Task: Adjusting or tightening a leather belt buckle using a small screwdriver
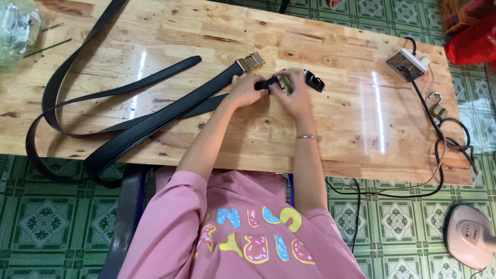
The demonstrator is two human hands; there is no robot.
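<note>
Two black leather belts lie across the wooden table (330,129). My left hand (247,89) grips the end of one black belt (206,106) near the middle of the table. My right hand (294,92) presses on the same belt end, right beside a black buckle (314,80) that sticks out past the fingers. A second black belt (155,116) with a gold buckle (250,61) runs just above my left hand. Both belts trail off the table's left edge in loops.
A white power strip (408,62) with a black cable sits at the far right, and a padlock (438,109) lies below it. Clear plastic wrap (18,28) is at the top left. A pink device (470,235) rests on the green tiled floor.
</note>
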